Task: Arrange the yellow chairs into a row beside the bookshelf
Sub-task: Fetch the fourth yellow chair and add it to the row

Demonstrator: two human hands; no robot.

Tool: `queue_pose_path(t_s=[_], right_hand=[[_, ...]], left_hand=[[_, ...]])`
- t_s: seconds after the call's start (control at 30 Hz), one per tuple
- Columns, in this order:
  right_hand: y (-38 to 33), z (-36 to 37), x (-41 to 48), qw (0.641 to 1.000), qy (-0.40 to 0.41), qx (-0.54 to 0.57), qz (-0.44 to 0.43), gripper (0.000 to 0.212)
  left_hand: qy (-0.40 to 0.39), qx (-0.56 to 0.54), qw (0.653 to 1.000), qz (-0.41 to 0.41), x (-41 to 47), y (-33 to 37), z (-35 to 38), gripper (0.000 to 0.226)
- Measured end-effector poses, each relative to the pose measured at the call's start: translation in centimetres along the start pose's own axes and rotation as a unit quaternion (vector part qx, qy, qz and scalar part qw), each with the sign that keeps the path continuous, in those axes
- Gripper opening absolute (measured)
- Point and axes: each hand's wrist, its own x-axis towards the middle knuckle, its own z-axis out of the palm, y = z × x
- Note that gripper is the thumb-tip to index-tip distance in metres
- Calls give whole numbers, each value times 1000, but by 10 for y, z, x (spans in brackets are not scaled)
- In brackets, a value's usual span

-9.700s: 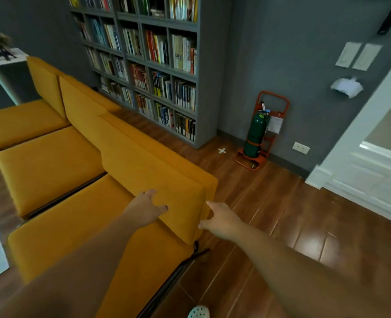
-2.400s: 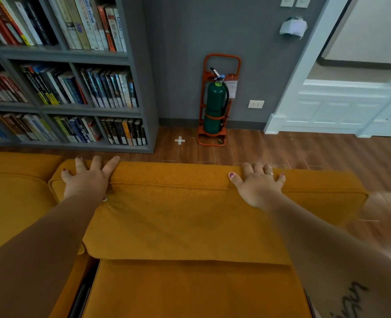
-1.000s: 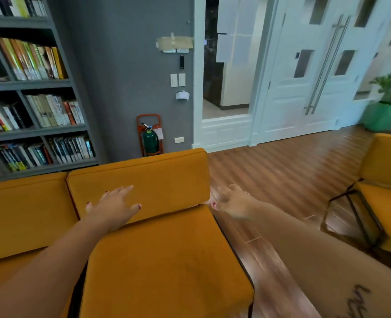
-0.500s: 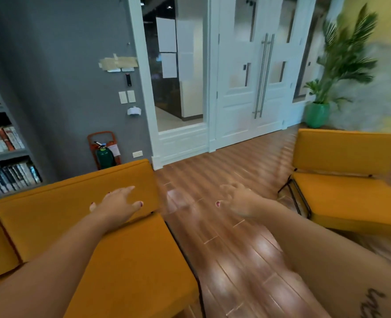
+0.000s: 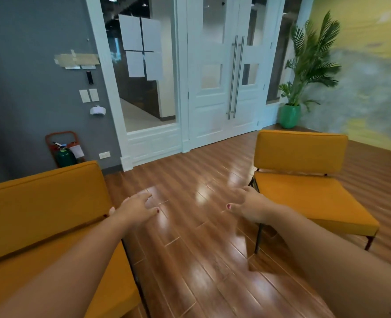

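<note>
- The left hand [image 5: 136, 208] reaches forward over the wooden floor [image 5: 189, 260] with its fingers straight and loose, holding nothing.
- It is just past the right end of the backrest of the near yellow chair [image 5: 40, 210]. Whether its little finger touches the cushion I cannot tell.
- The right hand [image 5: 250, 206] is stretched out the same way, released and empty, with its fingertips blurred.
- It shows in front of the near left corner of the far yellow chair [image 5: 304, 193], but contact cannot be made out.
- The near yellow chair fills the lower left of the view, its back toward the grey wall [image 5: 29, 76].
- The far yellow chair stands alone on the right, well apart from the near one, with bare floor between them. Its thin dark legs rest on the boards.
- A green fire extinguisher [image 5: 63, 157] in an orange stand is against the grey wall, behind the near chair.
- White double doors [image 5: 215, 88] close the far side, and a potted palm [image 5: 304, 72] stands in the corner to their right.
</note>
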Motion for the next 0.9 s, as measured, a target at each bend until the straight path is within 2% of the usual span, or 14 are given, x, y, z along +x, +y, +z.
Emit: queue_pose_path(t_s=[0.23, 0.37, 0.63, 0.9], right_hand=[[62, -29, 26, 999, 4, 28, 20, 69], [99, -52, 55, 999, 15, 0, 36, 68], [198, -124, 135, 995, 17, -29, 92, 69], [307, -183, 194, 989, 33, 13, 145, 70]], left_hand=[[-3, 11, 999, 32, 49, 82, 24, 64], [-25, -4, 997, 76, 87, 144, 38, 63], [-41, -11, 994, 100, 211, 256, 76, 66], [-82, -30, 984, 157, 309, 376, 117, 69]])
